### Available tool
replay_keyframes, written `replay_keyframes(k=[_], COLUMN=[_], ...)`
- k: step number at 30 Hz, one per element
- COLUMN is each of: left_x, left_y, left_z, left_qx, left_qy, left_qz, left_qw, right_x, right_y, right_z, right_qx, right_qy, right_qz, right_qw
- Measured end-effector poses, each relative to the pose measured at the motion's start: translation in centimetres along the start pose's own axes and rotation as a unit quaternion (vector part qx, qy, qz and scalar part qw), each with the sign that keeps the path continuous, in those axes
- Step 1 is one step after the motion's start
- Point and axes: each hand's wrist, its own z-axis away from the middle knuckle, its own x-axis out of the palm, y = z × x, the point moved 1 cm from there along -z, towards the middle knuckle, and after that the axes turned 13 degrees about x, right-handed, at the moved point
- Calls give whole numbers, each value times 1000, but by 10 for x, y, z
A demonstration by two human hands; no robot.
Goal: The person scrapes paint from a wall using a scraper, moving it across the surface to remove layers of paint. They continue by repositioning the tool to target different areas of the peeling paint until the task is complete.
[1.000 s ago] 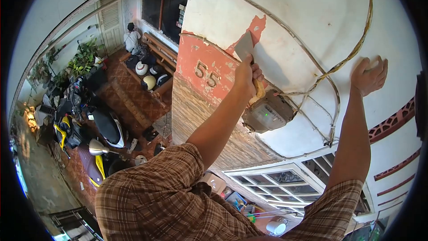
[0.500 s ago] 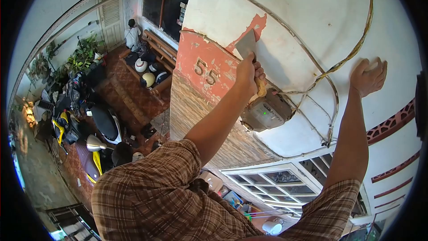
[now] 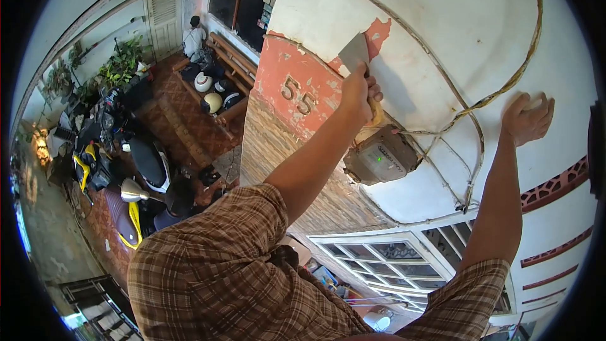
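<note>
My left hand [image 3: 361, 95] is closed around the yellowish handle of a putty knife [image 3: 353, 52]. Its wide grey blade lies against the wall, at a ragged patch where white paint is gone and red paint [image 3: 377, 36] shows. Below this hand is an electricity meter [image 3: 382, 156] with a green light. My right hand [image 3: 529, 120] rests on the white wall [image 3: 480, 31], fingers apart and slightly bent, holding nothing. A bundle of cables [image 3: 499, 96] runs between the two hands. Raised number 55 [image 3: 297, 96] sits on the red section left of the blade.
Far below left are parked motorbikes [image 3: 148, 161], potted plants [image 3: 123, 66] and a wooden bench [image 3: 230, 66] with helmets [image 3: 213, 102]. One person [image 3: 193, 38] is by the bench, another [image 3: 180, 197] near the motorbikes. A white-framed window [image 3: 385, 259] lies below the meter.
The view has shifted slightly, and the blade has tilted a little against the wall. My right hand stays on the wall. The person near the motorbikes shows more.
</note>
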Motion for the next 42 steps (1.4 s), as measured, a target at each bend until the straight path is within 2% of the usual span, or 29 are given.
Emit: replay_keyframes(k=[4,7,13,16,19,22,26,29,32,42], left_x=[1,1,15,12,14,10,17,11,1,8], left_y=[-8,-2,-6,2,-2,-3,5,1,-5,1], left_z=[8,-6,16,-6,7,-4,-8,0,3,8], left_qx=[-15,16,-31,4,-4,24,5,-15,-21,-24], left_qy=[15,6,28,-1,5,-15,12,1,-11,14], left_qz=[-23,-7,-28,-6,-26,-46,2,-30,-22,-22], left_qw=[1000,1000,999,1000,1000,999,1000,999,999,999], right_x=[-4,-4,-5,-6,-3,-4,-2,10,13,27], right_y=[3,3,-1,0,2,1,3,19,22,41], right_z=[4,2,3,3,4,3,2,-4,-2,-3], right_qx=[-2,-2,10,4,0,1,3,-42,-31,-38], right_qy=[3,8,0,-1,-3,2,-1,17,18,19], right_qz=[-1,-5,5,6,10,13,25,-32,31,34], right_qw=[1000,1000,1000,1000,1000,1000,1000,998,999,999])
